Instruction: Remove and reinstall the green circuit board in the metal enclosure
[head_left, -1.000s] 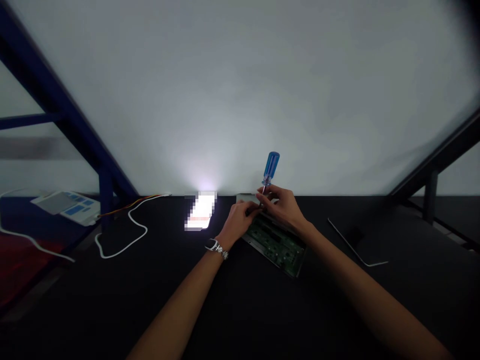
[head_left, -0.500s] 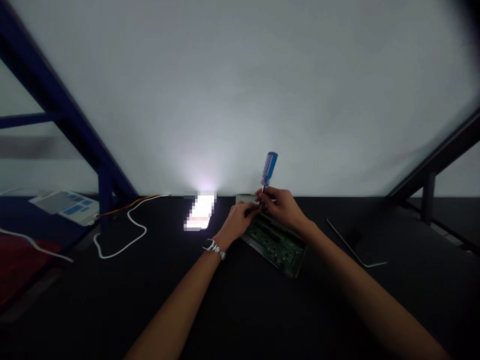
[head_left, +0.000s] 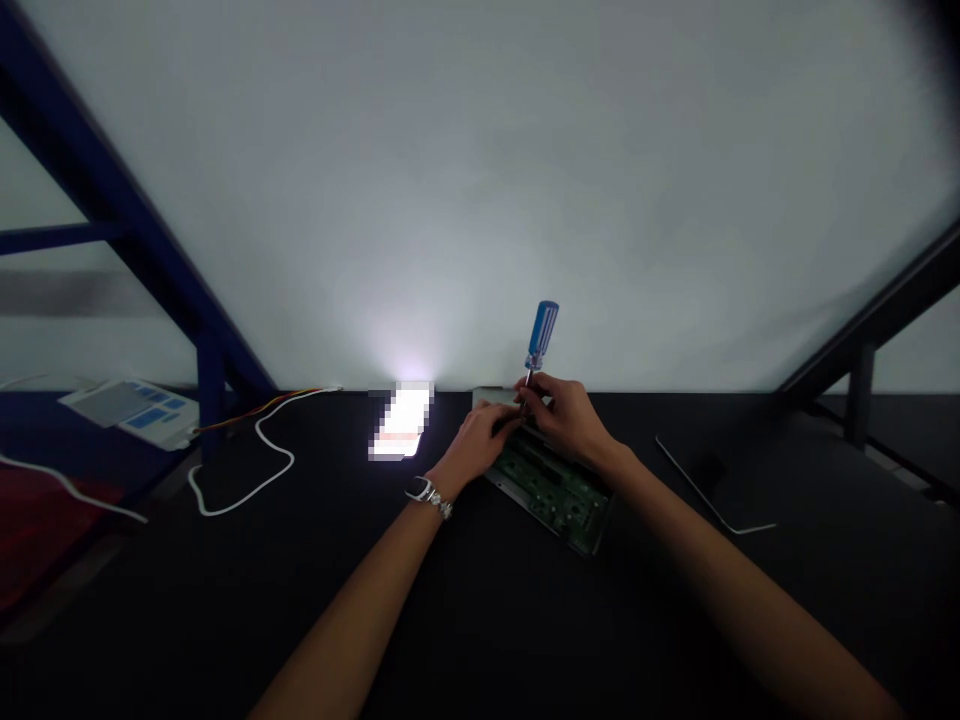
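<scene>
Dark table (head_left: 480, 620), work at its far edge.
Right hand (head_left: 570, 420) clenched the upright screwdriver (head_left: 541, 335) over the circuit board (head_left: 559, 495); left hand (head_left: 476, 440) curled beside, grip unclear; cable (head_left: 291, 460) and rod (head_left: 694, 488) well apart.

Centre of frame: a green circuit board (head_left: 553, 487) lies on a black table (head_left: 480, 620), set at a slant. The right hand (head_left: 571, 418) grips the metal shaft of a blue-handled screwdriver (head_left: 541, 332), which stands nearly upright with its handle above the fingers and its tip hidden at the board's far end. The left hand (head_left: 475, 440), a wristwatch (head_left: 429, 495) below it, rests on the same end. Left of centre: a bright blurred patch (head_left: 403, 420) and a white cable (head_left: 247, 465). Far left: a white and blue device (head_left: 135, 410). Right: a thin bent metal rod (head_left: 709, 490). Upper frame: a pale wall (head_left: 480, 180).
</scene>
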